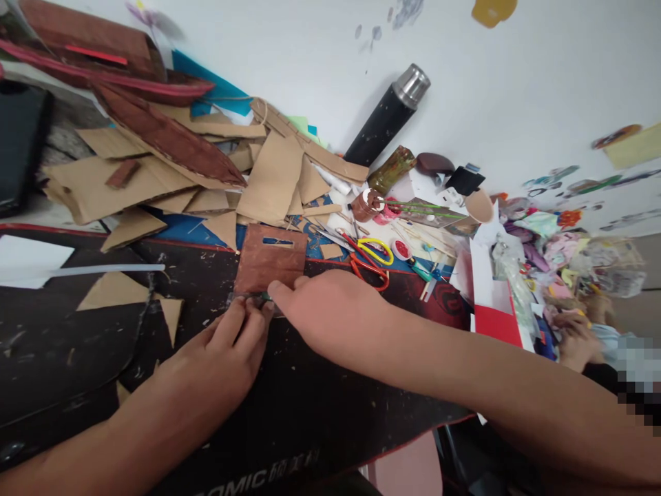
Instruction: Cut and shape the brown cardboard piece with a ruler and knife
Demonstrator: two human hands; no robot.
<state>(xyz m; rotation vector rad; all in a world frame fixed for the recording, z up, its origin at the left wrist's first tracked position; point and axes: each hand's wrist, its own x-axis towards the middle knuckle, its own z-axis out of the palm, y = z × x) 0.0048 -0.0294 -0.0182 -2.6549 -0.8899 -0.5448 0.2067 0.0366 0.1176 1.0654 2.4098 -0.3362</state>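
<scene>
A brown-painted cardboard piece (268, 265) with a rectangular slot near its far edge lies on the dark mat. Both hands meet at its near edge. My left hand (227, 351) has its fingers curled together there; what they hold is hidden. From the right, my right hand (330, 306) is closed at the piece's near right corner, its thumb over the edge. A small green bit (266, 296) shows between the fingertips, too small to name.
Cardboard scraps (271, 176) and a brown boat-shaped piece (170, 145) lie behind. Red-handled scissors (369, 269), a paint jar (366, 204) and a black thermos (382, 120) stand or lie further right. Another person's hands (575, 334) are at the far right.
</scene>
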